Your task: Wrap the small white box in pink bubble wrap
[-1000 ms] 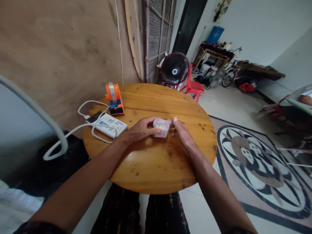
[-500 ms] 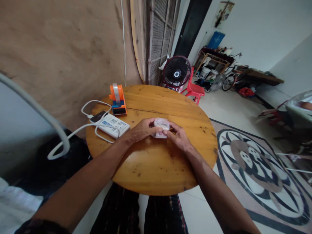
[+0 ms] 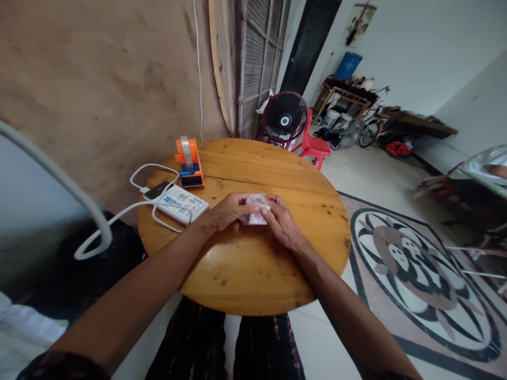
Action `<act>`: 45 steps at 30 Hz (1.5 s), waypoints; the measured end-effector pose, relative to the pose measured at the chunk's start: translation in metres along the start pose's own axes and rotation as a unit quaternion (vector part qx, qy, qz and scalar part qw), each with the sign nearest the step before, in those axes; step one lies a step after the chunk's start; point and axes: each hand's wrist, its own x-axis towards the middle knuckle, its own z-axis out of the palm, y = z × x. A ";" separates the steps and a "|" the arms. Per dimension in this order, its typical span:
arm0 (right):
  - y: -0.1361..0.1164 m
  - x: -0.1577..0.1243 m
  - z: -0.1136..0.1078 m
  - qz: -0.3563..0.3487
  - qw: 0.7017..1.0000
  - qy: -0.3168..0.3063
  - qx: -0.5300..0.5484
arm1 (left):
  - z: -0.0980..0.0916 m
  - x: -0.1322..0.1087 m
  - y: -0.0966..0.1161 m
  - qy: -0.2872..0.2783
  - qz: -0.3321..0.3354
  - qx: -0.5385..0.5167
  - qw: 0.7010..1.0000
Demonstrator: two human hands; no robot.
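Between my two hands is a small whitish package wrapped in clear plastic, with a pinkish patch on its near side. My left hand grips its left side, the thumb lying across the front. From the right, my right hand closes on it, thumb pressed to the near face and fingers curled behind. The package is held low over the round wooden table; whether it touches the surface I cannot tell. What lies inside the wrapping cannot be made out.
On the table's left stand an orange and blue tape dispenser and a white box with a cable looped over it and a dark device on top. Beyond the far edge are a fan and a red chair. A thick white cable hangs at left.
The package has tilted slightly in my hands, and my right fingers have shifted inward over its far edge. The whole view has moved a little.
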 end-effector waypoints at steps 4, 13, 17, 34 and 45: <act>-0.001 0.000 0.000 0.000 1.000 -0.014 0.027 | -0.001 0.002 -0.004 -0.006 -0.003 -0.011 1.000; 0.006 0.001 0.000 0.087 0.979 0.039 0.178 | -0.002 -0.001 0.001 -0.032 -0.018 -0.031 0.999; 0.008 0.000 0.001 0.116 0.971 0.063 0.199 | -0.003 0.001 -0.003 -0.067 -0.018 -0.028 0.997; 0.009 0.004 0.001 0.136 0.951 0.087 0.265 | -0.002 -0.001 0.004 -0.068 -0.033 0.007 0.997; 0.004 0.006 0.000 0.039 0.972 0.168 0.161 | -0.002 -0.003 0.009 -0.083 -0.036 0.033 0.995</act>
